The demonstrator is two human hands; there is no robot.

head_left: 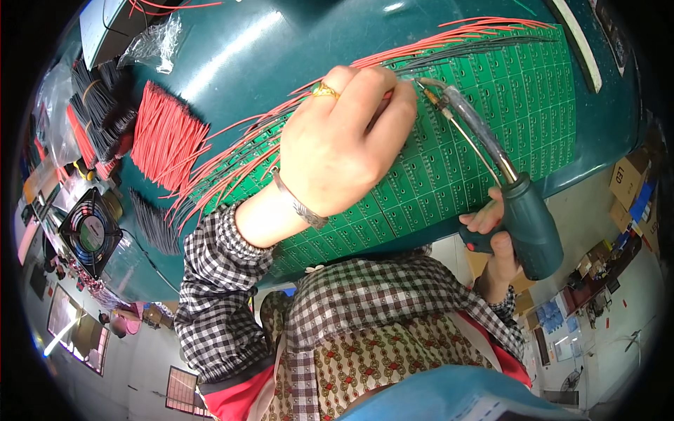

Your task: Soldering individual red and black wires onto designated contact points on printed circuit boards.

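My left hand (344,140) is over a large panel of green circuit boards (484,112), thumb and fingers pinched together. A bit of red wire shows between the fingers; their tips are mostly hidden by the hand. Around the dark green handle of a soldering gun (530,224) my right hand (497,235) is closed. The gun's bent metal tube and thin solder feed tube reach left and meet at the tip, just beside my left fingertips, above the boards. Red wires (393,52) and black wires (456,49) run in a row along the panel's far side.
A heap of cut red wires (165,137) and some black wires (153,221) lie left of the panel. Bundled black wires (102,105) are farther left. A small black fan (91,231) stands near the table's left edge. Crumpled clear plastic (156,45) lies at the far left.
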